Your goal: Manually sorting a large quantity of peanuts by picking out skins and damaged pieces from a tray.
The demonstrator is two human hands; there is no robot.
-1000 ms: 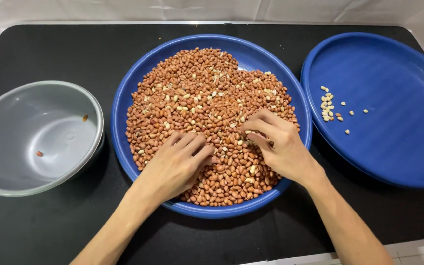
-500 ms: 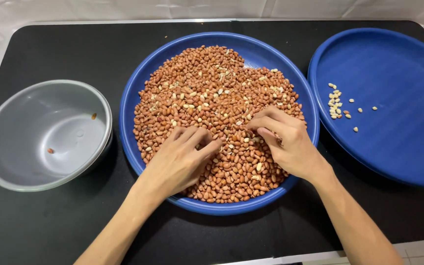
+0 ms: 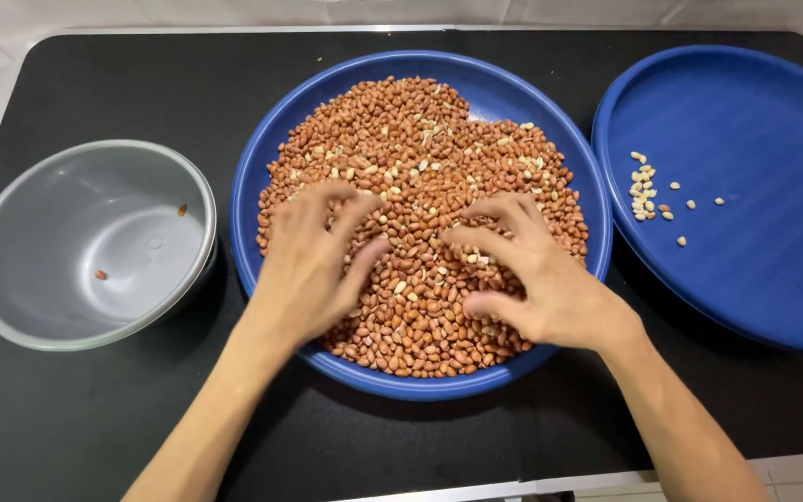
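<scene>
A wide blue plate [image 3: 494, 93] in the middle holds a heap of red-skinned peanuts [image 3: 420, 149] mixed with some pale skinless ones. My left hand [image 3: 313, 265] lies on the left of the heap, fingers spread and touching the nuts. On the right side of the heap rests my right hand [image 3: 536, 279], fingers curled loosely over the peanuts. Neither hand visibly grips anything.
A grey metal bowl [image 3: 11, 279] stands at the left with two peanuts inside. At the right, a second blue plate [image 3: 755, 112] carries a small cluster of pale peanuts [image 3: 645, 191]. Everything sits on a black tabletop [image 3: 95, 418] with a white surround.
Both hands have slid a little farther up over the peanut heap, and the left fingers have spread apart. The view has shifted slightly, so the plates and bowl sit further right.
</scene>
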